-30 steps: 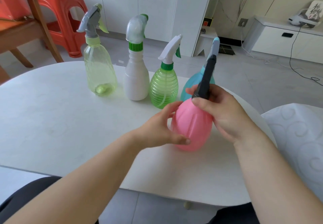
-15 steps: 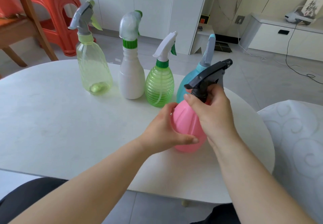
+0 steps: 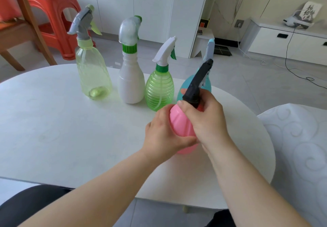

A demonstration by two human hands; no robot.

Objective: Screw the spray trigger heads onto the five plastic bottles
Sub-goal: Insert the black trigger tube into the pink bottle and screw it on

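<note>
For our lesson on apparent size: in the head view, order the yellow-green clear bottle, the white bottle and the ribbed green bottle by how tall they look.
1. yellow-green clear bottle and white bottle: too alike to rank.
2. ribbed green bottle, clearly shortest.

Place: we take this for a home living room.
Furniture: we see a white tabletop, a wooden chair, a red plastic stool.
Walls: white cupboards, a low drawer cabinet.
Floor: grey tiles, a trailing cable.
</note>
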